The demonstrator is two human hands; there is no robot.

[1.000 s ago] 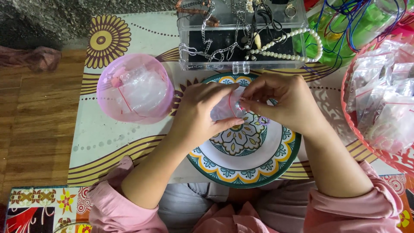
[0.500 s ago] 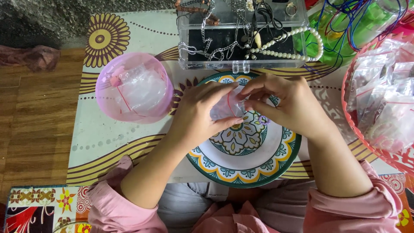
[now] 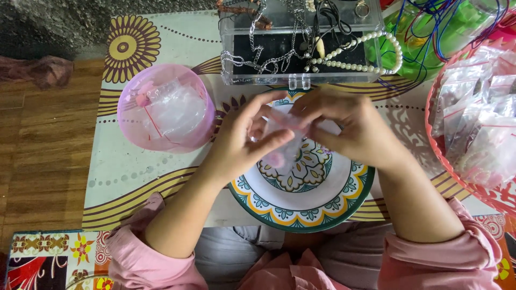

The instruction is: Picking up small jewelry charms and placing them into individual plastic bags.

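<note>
Above the round patterned ceramic plate (image 3: 301, 201), near the table's front edge, a small clear plastic bag (image 3: 285, 145) with something pink inside is pinched between both hands. The left hand (image 3: 244, 142) grips its left side with thumb and fingers; the right hand (image 3: 349, 126) grasps the top from the other side. Toward the table's left edge sits a pink translucent plastic bowl (image 3: 164, 107) holding more clear bags. At the back edge stands a clear acrylic jewellery box (image 3: 301, 45) with chains and a white pearl necklace (image 3: 365, 53). At the right edge, a red plastic basket (image 3: 438, 147) holds many small bags.
</note>
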